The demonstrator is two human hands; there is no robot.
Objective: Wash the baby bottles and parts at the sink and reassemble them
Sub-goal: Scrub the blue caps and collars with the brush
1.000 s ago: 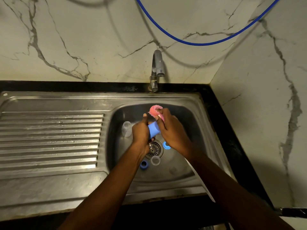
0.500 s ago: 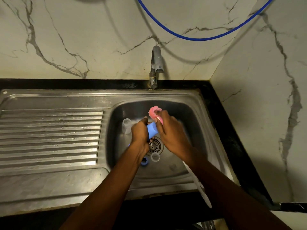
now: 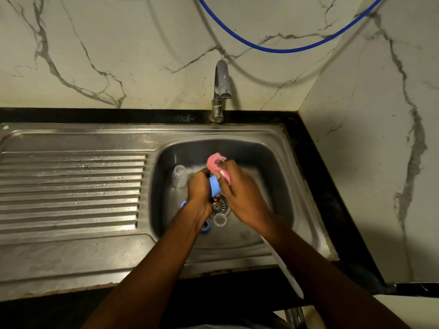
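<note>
Over the drain (image 3: 221,206) of a steel sink (image 3: 282,186), a blue bottle part (image 3: 214,187) is held between two hands. Left hand (image 3: 199,189): fingers curled round the blue bottle part from the drain's left side. Right hand (image 3: 240,193): closed on a pink sponge (image 3: 215,162), which is pressed against the far end of the part, on the tap side of the drain. The part's long axis appears to run from the drain toward the tap (image 3: 221,89), so the sponge meets its far end; the scrubbing step is judged to be in hand, and no running water can be made out. Left of the drain and slightly beyond it, a clear bottle (image 3: 179,176) is lying in the basin, apart from both hands and nearer the left one. On the near side of the drain a small clear cap (image 3: 220,219) and a blue ring (image 3: 205,227) are set just beside each other; a second blue piece (image 3: 183,204) shows left of the drain, partly hidden by the left wrist. These items are judged unwashed or awaiting reassembly. Far left of the drain: a ribbed drainboard (image 3: 71,191). Well behind the drain, a blue hose (image 3: 285,49) is hung across the marble wall. A pale long object (image 3: 288,274) under the right forearm cannot be identified.
</note>
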